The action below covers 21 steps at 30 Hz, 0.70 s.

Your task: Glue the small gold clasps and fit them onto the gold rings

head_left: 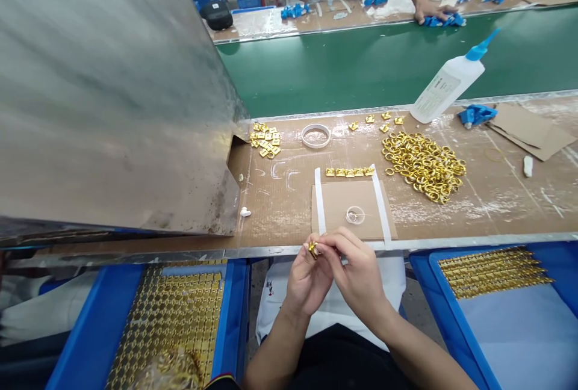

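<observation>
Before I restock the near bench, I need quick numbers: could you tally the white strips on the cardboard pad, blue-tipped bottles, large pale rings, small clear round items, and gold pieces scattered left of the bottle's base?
White strips: 2
Blue-tipped bottle: 1
Large pale ring: 1
Small clear round item: 1
Scattered gold pieces: 5
Total: 10

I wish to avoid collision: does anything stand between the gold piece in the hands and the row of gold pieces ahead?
Apart from the fingers holding it, nothing visible blocks the way from the gold piece to the row; the clear dish on the cardboard lies right of the straight line.
</observation>
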Motion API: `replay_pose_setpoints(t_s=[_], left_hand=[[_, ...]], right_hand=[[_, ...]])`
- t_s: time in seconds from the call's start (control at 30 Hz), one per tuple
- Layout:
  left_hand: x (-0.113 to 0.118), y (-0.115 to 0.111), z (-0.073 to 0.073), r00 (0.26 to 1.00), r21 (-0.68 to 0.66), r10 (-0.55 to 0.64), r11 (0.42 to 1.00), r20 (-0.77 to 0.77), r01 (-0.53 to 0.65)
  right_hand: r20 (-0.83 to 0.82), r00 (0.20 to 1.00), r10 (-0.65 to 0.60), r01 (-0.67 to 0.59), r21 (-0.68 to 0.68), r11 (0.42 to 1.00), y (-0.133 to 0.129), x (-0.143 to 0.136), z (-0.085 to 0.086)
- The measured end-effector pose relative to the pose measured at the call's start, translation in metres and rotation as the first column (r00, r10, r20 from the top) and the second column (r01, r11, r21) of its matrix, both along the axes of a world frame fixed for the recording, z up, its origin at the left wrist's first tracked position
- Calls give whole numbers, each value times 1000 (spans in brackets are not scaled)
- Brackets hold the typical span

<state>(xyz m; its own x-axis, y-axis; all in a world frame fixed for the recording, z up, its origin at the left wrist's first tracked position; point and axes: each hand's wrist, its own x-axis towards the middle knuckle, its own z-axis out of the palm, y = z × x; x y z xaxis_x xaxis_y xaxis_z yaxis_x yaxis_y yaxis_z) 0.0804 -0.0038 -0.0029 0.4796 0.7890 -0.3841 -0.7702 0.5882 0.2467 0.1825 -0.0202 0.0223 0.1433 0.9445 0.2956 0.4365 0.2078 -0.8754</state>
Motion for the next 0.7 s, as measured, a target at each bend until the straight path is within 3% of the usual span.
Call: replay_pose_setpoints(t_s=[0.2,0.7], left_hand=[[-9,5,5,998,-39,67,997,-21,-68],[-12,10,3,988,-201,136,969,-68,-147]], right_hand=[[-235,971,41,-56,-60,997,5,-2,-3],[-196,976,90,-89,13,996,7,-7,-19]])
